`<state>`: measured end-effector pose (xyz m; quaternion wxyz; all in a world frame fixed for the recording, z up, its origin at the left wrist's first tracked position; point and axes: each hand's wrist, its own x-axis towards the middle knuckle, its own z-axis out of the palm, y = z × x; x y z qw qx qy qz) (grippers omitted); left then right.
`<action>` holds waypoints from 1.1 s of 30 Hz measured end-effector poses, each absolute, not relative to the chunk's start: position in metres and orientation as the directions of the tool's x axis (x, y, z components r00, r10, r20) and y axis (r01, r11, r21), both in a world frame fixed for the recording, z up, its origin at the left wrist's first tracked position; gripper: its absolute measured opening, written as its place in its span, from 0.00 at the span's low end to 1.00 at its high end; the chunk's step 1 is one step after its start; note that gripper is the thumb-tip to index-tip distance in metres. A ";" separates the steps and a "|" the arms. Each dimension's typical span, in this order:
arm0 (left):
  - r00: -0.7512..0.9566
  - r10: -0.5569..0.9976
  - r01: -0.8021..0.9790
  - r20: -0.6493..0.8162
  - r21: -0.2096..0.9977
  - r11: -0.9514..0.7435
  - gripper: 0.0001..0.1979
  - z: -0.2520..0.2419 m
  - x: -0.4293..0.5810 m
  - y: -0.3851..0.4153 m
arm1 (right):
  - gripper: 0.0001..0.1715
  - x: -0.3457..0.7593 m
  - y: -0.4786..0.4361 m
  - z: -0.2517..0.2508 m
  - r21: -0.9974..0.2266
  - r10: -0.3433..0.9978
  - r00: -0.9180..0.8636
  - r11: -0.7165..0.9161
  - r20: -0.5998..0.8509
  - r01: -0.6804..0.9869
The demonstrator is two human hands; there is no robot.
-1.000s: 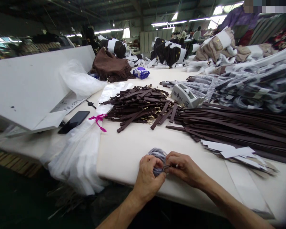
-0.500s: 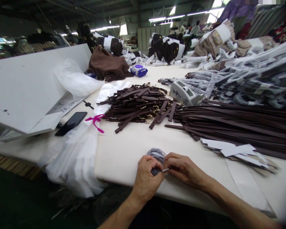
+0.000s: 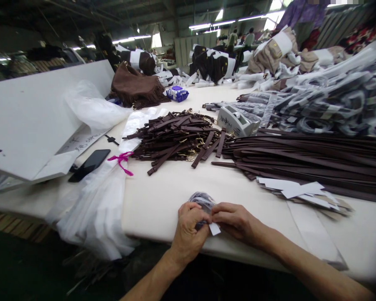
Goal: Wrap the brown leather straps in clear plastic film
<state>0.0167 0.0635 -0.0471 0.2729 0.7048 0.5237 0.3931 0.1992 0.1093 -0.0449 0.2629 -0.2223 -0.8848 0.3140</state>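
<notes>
A coiled strap in clear plastic wrap (image 3: pixel 203 199) rests near the table's front edge, partly covered by my fingers. My left hand (image 3: pixel 189 228) is closed around its left and near side. With fingers pinched, my right hand (image 3: pixel 235 219) meets it at the right side of the coil. A small white paper strip (image 3: pixel 214 228) sticks out below, between the fingertips of both hands. Exactly which fingers grip the strip is hidden. Beyond the hands lies a heap of short dark brown straps (image 3: pixel 175 138) with gold clasps.
Long brown straps (image 3: pixel 310 163) and white paper strips (image 3: pixel 301 190) lie to the right, with a tape dispenser (image 3: pixel 235 121) behind. Plastic-wrapped coils (image 3: pixel 338 100) pile up at the back right. Plastic bags (image 3: pixel 97 217), a phone (image 3: pixel 90 165) and a brown fringed bag (image 3: pixel 136 88) are on the left.
The white strip between my fingertips has turned and now hangs downward, showing its flat face. My right fingers have closed in against the left. The view has shifted slightly.
</notes>
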 end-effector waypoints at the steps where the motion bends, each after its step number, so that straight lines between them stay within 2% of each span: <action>1: 0.159 0.946 0.529 0.283 0.785 -0.323 0.09 -0.047 0.016 0.064 | 0.13 0.200 0.110 -0.045 -0.677 0.549 -0.773 0.702 0.317 0.222; 7: 0.286 0.877 0.595 0.385 0.646 -0.478 0.08 -0.043 0.016 0.063 | 0.13 0.206 0.115 -0.038 -0.711 0.523 -0.811 0.673 0.263 0.204; 11: 0.257 0.917 0.569 0.305 0.719 -0.399 0.06 -0.042 0.015 0.065 | 0.15 0.209 0.115 -0.033 -0.734 0.505 -0.833 0.651 0.228 0.194; 18: 0.218 0.945 0.564 0.244 0.759 -0.326 0.06 -0.044 0.014 0.067 | 0.13 0.199 0.112 -0.049 -0.643 0.551 -0.753 0.731 0.360 0.228; 22: 0.219 0.948 0.561 0.232 0.765 -0.317 0.10 -0.044 0.014 0.066 | 0.11 0.194 0.113 -0.049 -0.679 0.588 -0.737 0.692 0.334 0.244; 30: 0.166 0.972 0.519 0.164 0.824 -0.228 0.04 -0.040 0.014 0.070 | 0.09 0.192 0.109 -0.044 -0.757 0.653 -0.704 0.600 0.279 0.257; 33: 0.124 0.977 0.505 0.173 0.837 -0.212 0.06 -0.044 0.015 0.069 | 0.09 0.195 0.106 -0.047 -0.771 0.666 -0.686 0.590 0.294 0.242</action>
